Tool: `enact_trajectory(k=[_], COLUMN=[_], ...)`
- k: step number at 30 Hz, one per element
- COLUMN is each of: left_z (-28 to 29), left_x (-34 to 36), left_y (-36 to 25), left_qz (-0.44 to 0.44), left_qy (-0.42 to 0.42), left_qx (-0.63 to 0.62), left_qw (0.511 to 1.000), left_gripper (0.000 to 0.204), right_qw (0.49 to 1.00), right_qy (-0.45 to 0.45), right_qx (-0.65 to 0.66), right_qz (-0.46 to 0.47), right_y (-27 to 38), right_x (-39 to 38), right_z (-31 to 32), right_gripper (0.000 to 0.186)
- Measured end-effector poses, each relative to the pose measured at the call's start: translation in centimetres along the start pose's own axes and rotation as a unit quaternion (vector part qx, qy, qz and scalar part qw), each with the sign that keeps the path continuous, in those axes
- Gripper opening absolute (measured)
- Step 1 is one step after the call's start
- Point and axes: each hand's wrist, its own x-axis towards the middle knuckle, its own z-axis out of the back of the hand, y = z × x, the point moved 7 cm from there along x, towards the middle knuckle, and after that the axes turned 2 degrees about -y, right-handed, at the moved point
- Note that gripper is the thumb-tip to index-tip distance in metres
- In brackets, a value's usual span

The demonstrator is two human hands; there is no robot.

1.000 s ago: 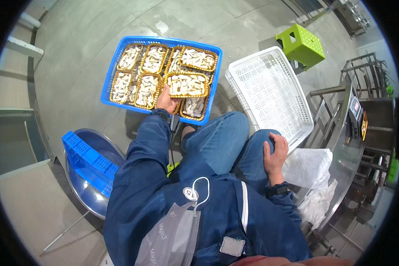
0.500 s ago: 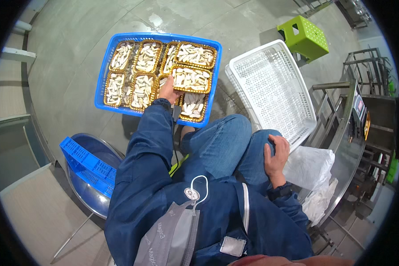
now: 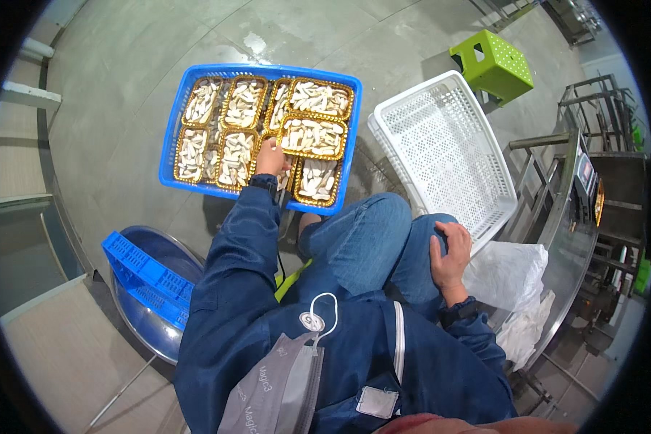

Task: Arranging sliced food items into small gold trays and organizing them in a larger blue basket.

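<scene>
Filled golden tray (image 3: 312, 137), long axis left–right, seen just right of nearer left hand (image 3: 270, 157); grip's closure cannot be told.

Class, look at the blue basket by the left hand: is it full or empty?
Full, or nearly so: gold trays of pale pieces cover most of the blue basket inside.

Trays (image 3: 244, 103) in basket (image 3: 267, 71) (crate (image 3: 448, 159) at right).

Flr gap (image 3: 369, 165) btwn blue crate (image 3: 169, 141) & white crate (image 3: 448, 145), knees (image 3: 380, 217) blocking nr end.
</scene>
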Motion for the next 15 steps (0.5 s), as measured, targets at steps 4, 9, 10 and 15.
enact_trajectory(k=[4, 9, 10, 15], left_z=[-0.4, -0.5, -1.3, 1.2], left_x=[1.0, 1.4, 1.7, 1.6], left_y=[1.6, 1.6, 0.8, 6.8], left_qz=[0.035, 0.027, 0.008, 0.000], left_qy=[0.014, -0.002, 0.037, 0.100], left_qx=[-0.159, -0.143, -0.142, -0.246], left_qw=[0.987, 0.989, 0.989, 0.964], left_gripper=[0.039, 0.035, 0.029, 0.018], right_qw=[1.000, 1.000, 0.999, 0.998], right_qy=[0.002, -0.022, -0.034, 0.008], right_qx=[0.003, 0.011, 0.003, 0.063], right_qz=[0.004, -0.007, -0.018, -0.021], right_y=[0.0, 0.0, -0.2, -0.5], right_x=[-0.3, -0.4, -0.4, -0.2], right_z=[-0.1, 0.5, 0.9, 0.2], right_gripper=[0.022, 0.023, 0.023, 0.026])
